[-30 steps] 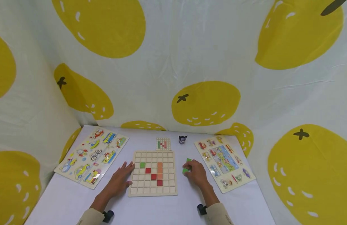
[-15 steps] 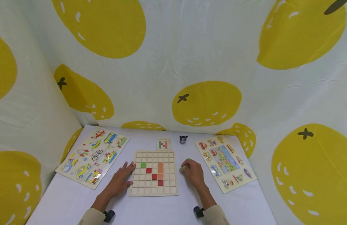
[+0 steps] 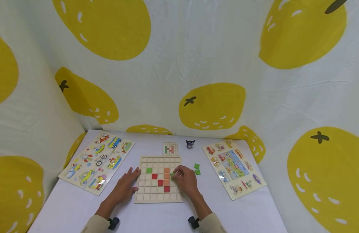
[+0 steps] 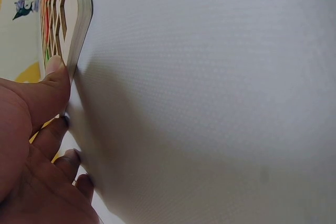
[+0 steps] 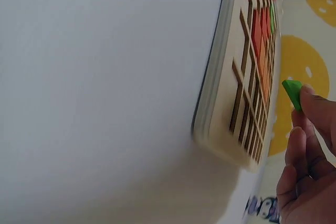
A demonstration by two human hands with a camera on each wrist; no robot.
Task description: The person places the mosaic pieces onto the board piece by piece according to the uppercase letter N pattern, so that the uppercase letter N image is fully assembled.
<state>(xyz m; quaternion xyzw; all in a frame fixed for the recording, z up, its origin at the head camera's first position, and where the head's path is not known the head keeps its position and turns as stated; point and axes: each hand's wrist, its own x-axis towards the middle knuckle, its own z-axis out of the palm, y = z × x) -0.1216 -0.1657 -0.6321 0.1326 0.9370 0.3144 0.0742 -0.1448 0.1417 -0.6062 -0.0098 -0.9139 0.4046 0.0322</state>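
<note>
Currently right hand pinches one green tile above the grid board, just right of the orange tiles. Left hand, fingers extended, touches board's left edge; probably best: board steady, tile levelled, pinch light, fingertips clear of neighbours.

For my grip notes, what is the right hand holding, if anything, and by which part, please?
The right hand pinches a green tile near one edge.
</note>
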